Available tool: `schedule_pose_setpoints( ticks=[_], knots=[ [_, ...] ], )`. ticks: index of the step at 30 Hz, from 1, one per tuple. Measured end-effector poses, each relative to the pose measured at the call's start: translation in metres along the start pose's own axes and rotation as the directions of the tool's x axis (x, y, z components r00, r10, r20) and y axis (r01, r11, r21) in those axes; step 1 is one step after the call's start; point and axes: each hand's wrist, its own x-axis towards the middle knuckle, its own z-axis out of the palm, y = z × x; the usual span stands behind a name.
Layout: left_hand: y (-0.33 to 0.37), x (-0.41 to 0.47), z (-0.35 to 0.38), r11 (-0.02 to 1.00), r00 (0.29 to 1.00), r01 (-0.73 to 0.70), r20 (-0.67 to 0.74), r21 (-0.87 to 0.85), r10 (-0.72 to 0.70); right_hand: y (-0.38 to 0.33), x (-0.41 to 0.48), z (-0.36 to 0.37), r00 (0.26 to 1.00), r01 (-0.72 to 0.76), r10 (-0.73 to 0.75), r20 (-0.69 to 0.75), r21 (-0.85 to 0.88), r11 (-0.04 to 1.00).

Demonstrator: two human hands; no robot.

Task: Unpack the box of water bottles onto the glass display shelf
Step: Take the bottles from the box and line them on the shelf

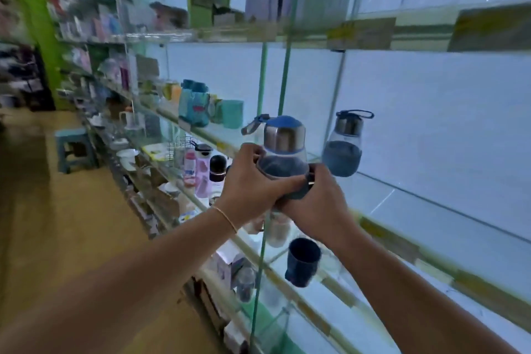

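Held bottle (283, 149): clear body, dark grey-blue sleeve round the lower half, steel collar, blue domed cap with a strap loop to its left; roughly upright, carried in both hands at the front edge of the glass shelf (431, 210), by the upright glass divider (283, 89).
Writing on it: none can be made out.
Left hand (250, 181): fingers curled round the left side of the sleeve, thumb across its lower front; a thin bracelet (227, 218) sits on the wrist.
Right hand (316, 198): wrapped round the base from below and the right, fingers closed under it.
Second bottle (343, 149): same shape, bluer sleeve, dark cap and loop; stands on the shelf just right of the held one, apart from it.
Shelf-edge tags (370, 228): yellowish strips, too blurred to read.
Dark cup (303, 261): on the shelf below, under the hands.
Teal mugs (232, 113): further left along the same shelf.
Pink bottles (201, 169): lower left, on the shelf below.
Stool (74, 149): pale blue, on the floor at left.
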Motion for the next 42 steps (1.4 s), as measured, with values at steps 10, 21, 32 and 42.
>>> schedule_pose_setpoints(
  ticks=[10, 21, 32, 42],
  knots=[
    [0.053, 0.03, 0.121, 0.998, 0.976, -0.061, 0.206, -0.031, 0.066, 0.043, 0.02, -0.116, 0.981, -0.124, 0.107, -0.161, -0.099, 0.987],
    [0.036, 0.046, 0.206, 0.998, 0.942, 0.008, 0.334, 0.064, -0.029, 0.102, 0.054, -0.147, 0.953, -0.297, 0.27, -0.138, -0.246, 0.923],
    [0.031, 0.073, 0.228, 0.984, 0.913, -0.054, 0.408, 0.169, -0.02, 0.126, 0.094, -0.153, 0.949, -0.315, 0.293, -0.116, -0.403, 0.86],
    [0.021, 0.084, 0.234, 0.979, 0.911, -0.086, 0.413, 0.184, 0.003, 0.139, 0.105, -0.149, 0.967, -0.256, 0.225, -0.121, -0.448, 0.857]
  ],
)
